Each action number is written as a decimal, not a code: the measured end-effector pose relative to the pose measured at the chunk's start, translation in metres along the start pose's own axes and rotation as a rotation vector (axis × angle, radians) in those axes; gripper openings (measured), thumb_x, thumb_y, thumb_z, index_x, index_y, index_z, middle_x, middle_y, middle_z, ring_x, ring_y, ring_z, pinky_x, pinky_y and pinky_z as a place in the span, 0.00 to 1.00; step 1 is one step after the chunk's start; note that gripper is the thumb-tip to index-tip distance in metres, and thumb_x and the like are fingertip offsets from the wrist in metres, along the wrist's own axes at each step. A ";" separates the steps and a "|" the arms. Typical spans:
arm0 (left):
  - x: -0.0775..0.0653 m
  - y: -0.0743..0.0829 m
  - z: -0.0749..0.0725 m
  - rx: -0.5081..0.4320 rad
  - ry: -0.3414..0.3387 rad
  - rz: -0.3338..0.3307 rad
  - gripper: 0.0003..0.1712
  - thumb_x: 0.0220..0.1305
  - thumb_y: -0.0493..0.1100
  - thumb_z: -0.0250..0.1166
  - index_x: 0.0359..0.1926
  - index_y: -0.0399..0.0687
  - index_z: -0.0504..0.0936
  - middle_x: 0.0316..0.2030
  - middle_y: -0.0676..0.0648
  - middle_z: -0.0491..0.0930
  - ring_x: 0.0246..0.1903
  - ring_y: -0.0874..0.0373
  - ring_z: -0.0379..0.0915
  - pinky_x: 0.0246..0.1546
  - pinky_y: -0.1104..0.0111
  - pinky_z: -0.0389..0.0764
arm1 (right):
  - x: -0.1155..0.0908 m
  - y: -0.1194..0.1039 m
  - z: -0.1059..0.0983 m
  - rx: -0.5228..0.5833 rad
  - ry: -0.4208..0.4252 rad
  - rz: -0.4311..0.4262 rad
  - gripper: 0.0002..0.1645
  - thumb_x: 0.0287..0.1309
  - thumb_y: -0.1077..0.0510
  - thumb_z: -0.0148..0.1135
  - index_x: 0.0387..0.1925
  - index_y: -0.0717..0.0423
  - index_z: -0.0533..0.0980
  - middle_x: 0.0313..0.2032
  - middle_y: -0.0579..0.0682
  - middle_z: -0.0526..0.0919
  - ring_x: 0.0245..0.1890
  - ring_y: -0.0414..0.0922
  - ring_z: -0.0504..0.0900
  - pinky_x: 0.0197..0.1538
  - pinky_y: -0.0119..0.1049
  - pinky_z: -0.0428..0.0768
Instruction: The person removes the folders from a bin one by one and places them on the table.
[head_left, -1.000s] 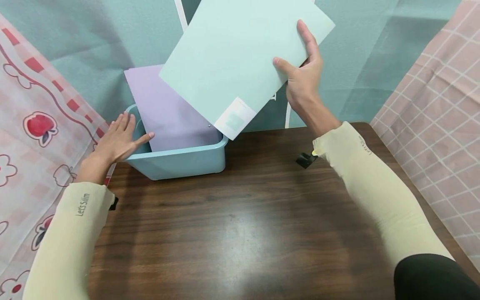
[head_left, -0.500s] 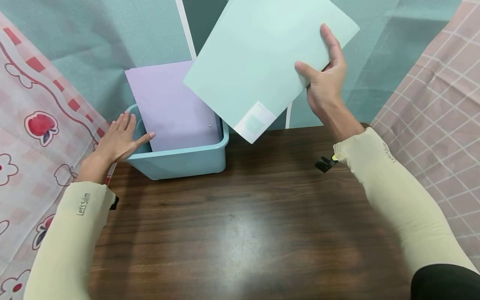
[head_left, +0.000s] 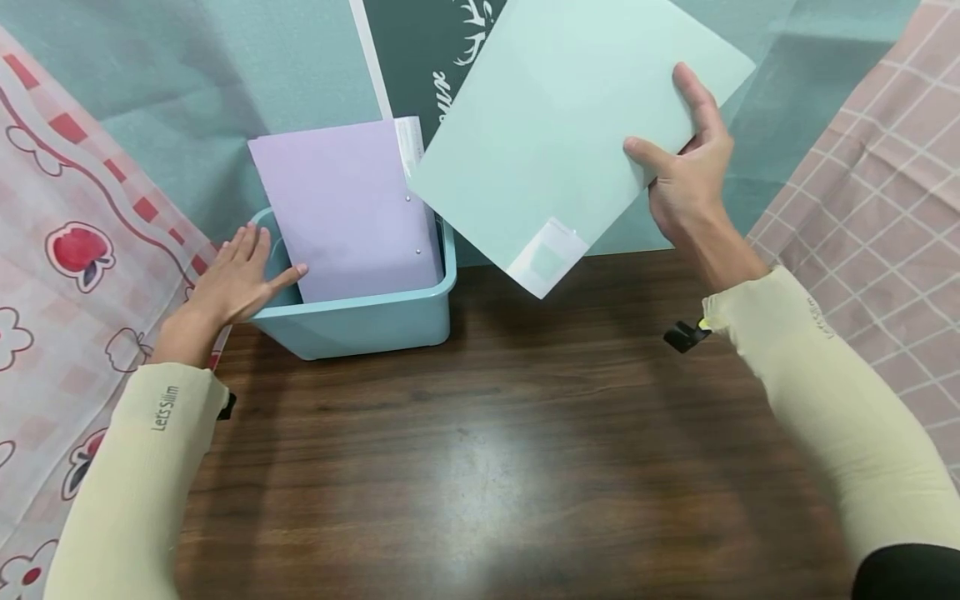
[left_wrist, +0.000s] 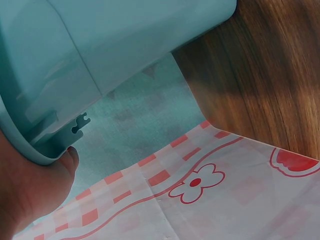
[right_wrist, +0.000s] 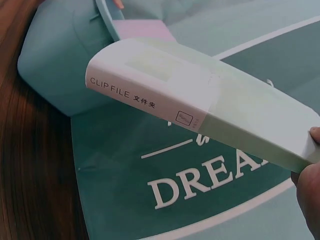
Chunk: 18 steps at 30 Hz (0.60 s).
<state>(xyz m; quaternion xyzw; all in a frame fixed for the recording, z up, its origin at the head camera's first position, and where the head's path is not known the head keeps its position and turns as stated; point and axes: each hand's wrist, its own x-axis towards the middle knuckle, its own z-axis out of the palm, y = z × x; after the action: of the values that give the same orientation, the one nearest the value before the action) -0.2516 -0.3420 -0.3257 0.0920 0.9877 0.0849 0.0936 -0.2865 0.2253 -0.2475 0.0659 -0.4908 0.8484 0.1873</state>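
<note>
My right hand (head_left: 693, 179) grips a pale green clip file (head_left: 558, 125) by its right edge, thumb and a finger on the front cover. Held tilted in the air, the file has a white label at its lower corner; its spine (right_wrist: 145, 95) reads "CLIP FILE" in the right wrist view. At the left, my left hand (head_left: 228, 279) rests on the left rim of a light blue plastic bin (head_left: 360, 325), fingers straight and thumb stretched over the opening. Inside the bin a purple file (head_left: 345, 208) stands upright, leaning back, with a white label strip on its right edge.
The bin stands on a dark wood table (head_left: 465, 467) near its back edge. Behind hangs a teal cloth (head_left: 187, 75) with a dark green printed panel. A fruit-patterned cloth (head_left: 82, 333) borders the left, a pink checked cloth (head_left: 885, 208) the right.
My right hand has moved the green clip file to the right and slightly down, away from the bin. More of the purple file now shows. The left hand and bin have stayed put.
</note>
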 end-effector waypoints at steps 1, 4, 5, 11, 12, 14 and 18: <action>0.000 0.000 0.000 0.000 0.000 0.000 0.62 0.77 0.77 0.37 0.82 0.31 0.27 0.81 0.29 0.21 0.82 0.33 0.17 0.80 0.40 0.26 | 0.000 -0.001 -0.002 0.000 0.003 0.007 0.57 0.42 0.91 0.69 0.71 0.50 0.76 0.69 0.50 0.74 0.63 0.46 0.77 0.54 0.38 0.87; 0.001 -0.001 0.000 0.002 -0.001 0.000 0.62 0.76 0.77 0.37 0.82 0.31 0.27 0.81 0.29 0.21 0.82 0.33 0.17 0.80 0.40 0.26 | 0.002 -0.003 -0.009 -0.008 0.009 0.017 0.57 0.40 0.91 0.69 0.71 0.50 0.77 0.69 0.50 0.73 0.64 0.46 0.76 0.55 0.37 0.87; 0.001 -0.001 0.000 0.003 -0.003 0.001 0.62 0.76 0.78 0.37 0.82 0.31 0.27 0.81 0.29 0.21 0.82 0.33 0.17 0.80 0.40 0.26 | 0.002 -0.003 -0.012 -0.013 0.010 0.021 0.57 0.40 0.91 0.70 0.71 0.50 0.77 0.69 0.50 0.73 0.64 0.46 0.76 0.56 0.37 0.86; 0.002 -0.002 0.002 0.000 -0.005 0.005 0.63 0.76 0.78 0.37 0.82 0.31 0.27 0.81 0.28 0.21 0.82 0.33 0.16 0.80 0.40 0.26 | 0.003 -0.004 -0.025 -0.029 0.018 0.060 0.58 0.38 0.93 0.68 0.69 0.49 0.79 0.70 0.49 0.72 0.65 0.46 0.75 0.55 0.37 0.87; 0.002 -0.002 0.003 0.000 -0.004 0.005 0.63 0.76 0.78 0.37 0.82 0.31 0.27 0.81 0.28 0.21 0.82 0.33 0.17 0.80 0.40 0.27 | 0.003 -0.005 -0.028 -0.029 0.014 0.065 0.58 0.38 0.93 0.68 0.69 0.49 0.79 0.71 0.49 0.72 0.66 0.47 0.74 0.55 0.37 0.87; 0.002 -0.002 0.002 0.001 -0.005 0.004 0.63 0.76 0.78 0.37 0.81 0.30 0.27 0.81 0.28 0.21 0.82 0.33 0.17 0.80 0.40 0.27 | 0.003 -0.005 -0.033 -0.037 0.007 0.069 0.58 0.38 0.93 0.67 0.69 0.50 0.79 0.71 0.50 0.71 0.67 0.47 0.74 0.56 0.37 0.87; 0.002 -0.002 0.001 0.001 -0.005 0.003 0.63 0.76 0.78 0.37 0.81 0.31 0.27 0.81 0.29 0.21 0.82 0.33 0.17 0.80 0.40 0.26 | 0.005 -0.007 -0.043 -0.050 0.004 0.074 0.57 0.39 0.93 0.67 0.69 0.50 0.79 0.71 0.50 0.71 0.68 0.48 0.73 0.55 0.37 0.87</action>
<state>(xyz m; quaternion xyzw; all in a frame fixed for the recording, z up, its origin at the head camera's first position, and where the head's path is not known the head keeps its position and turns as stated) -0.2537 -0.3435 -0.3278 0.0937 0.9874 0.0844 0.0957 -0.2848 0.2666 -0.2621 0.0414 -0.5135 0.8423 0.1583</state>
